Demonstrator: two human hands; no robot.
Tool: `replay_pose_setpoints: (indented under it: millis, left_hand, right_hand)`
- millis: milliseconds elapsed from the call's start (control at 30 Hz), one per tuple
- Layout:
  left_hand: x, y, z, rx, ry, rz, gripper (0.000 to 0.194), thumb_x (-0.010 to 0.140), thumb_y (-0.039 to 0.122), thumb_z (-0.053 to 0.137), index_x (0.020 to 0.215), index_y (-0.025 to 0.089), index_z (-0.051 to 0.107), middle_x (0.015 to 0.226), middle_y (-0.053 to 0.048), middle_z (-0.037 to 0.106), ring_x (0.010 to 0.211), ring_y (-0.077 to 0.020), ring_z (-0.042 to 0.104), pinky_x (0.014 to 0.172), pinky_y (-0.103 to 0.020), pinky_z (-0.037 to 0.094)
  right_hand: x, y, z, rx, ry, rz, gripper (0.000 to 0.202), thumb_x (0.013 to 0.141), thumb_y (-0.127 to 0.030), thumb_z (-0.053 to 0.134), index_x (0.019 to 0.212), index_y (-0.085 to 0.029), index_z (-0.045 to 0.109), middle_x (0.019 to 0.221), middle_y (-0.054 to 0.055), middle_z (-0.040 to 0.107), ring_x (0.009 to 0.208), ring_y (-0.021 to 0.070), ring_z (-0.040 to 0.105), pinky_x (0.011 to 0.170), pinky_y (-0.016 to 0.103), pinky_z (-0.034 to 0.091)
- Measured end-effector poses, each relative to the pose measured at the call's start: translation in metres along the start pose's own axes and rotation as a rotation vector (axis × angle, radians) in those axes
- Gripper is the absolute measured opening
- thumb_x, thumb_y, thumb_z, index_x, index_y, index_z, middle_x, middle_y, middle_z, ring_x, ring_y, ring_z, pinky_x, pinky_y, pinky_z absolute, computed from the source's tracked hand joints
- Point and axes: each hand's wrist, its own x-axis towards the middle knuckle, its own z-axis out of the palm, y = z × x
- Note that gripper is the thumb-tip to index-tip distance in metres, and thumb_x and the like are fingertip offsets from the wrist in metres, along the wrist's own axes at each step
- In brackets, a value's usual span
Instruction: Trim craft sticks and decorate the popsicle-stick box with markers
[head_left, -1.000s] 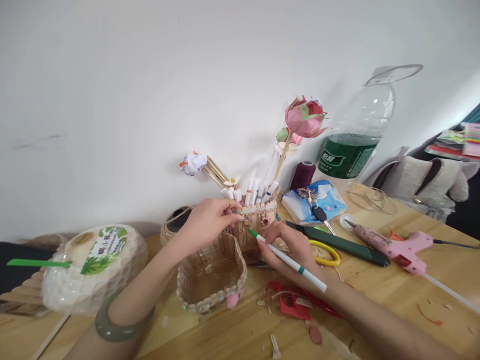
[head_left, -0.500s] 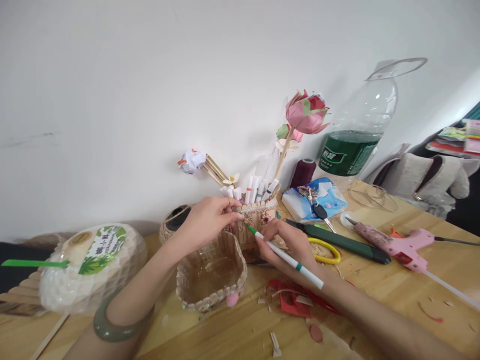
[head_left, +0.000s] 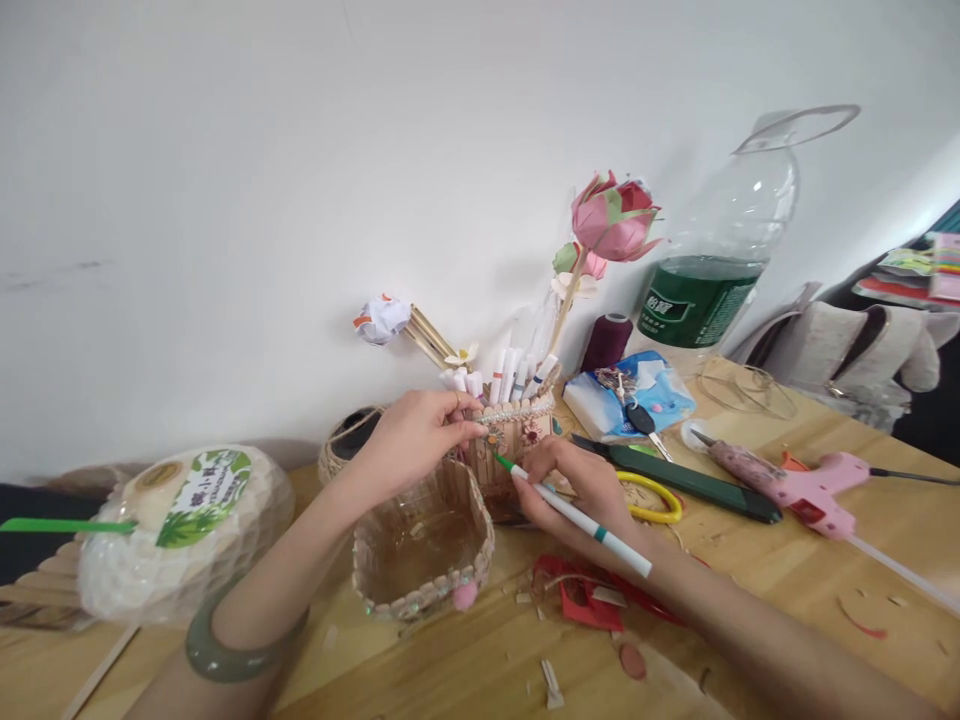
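A white marker with a green tip (head_left: 600, 535) is pinched in my right hand (head_left: 571, 478). Its tip touches or nearly touches the front of a wooden-stick pen holder (head_left: 512, 440), below a small orange flower drawing. A dark red flower decorates the same face further right. My left hand (head_left: 409, 430) has thumb and fingers closed on the holder's left upper edge. White capped markers (head_left: 510, 375) stand inside it. In front, under my left wrist, sits a stick-walled basket (head_left: 489, 530) with a pink pompom (head_left: 465, 596) on its rim.
A pink glue gun (head_left: 821, 490), green utility knife (head_left: 697, 485), yellow-handled scissors (head_left: 664, 500) and keys (head_left: 641, 420) lie right. A large bottle (head_left: 697, 300) stands behind. A wrapped coconut (head_left: 172, 540) sits left. Paper flowers (head_left: 615, 220) rise behind the holder; red scraps (head_left: 577, 595) lie in front.
Both hands keep almost the same places. The marker's tip has shifted very slightly on the holder's face, and the whole view has moved a little.
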Motion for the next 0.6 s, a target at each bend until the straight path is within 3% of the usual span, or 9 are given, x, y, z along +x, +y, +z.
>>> replay_pose_setpoints:
  millis: [600]
  left_hand:
    - [0.0014, 0.0005, 0.0001, -0.004, 0.003, -0.03, 0.024, 0.077, 0.037, 0.053, 0.088, 0.02, 0.066, 0.063, 0.0, 0.062, 0.062, -0.0173, 0.054, 0.059, -0.026, 0.039]
  right_hand:
    - [0.0005, -0.0012, -0.0011, 0.014, -0.028, 0.005, 0.019, 0.078, -0.011, 0.053, 0.066, -0.021, 0.043, 0.058, 0.001, 0.056, 0.051, 0.0125, 0.053, 0.05, 0.024, 0.042]
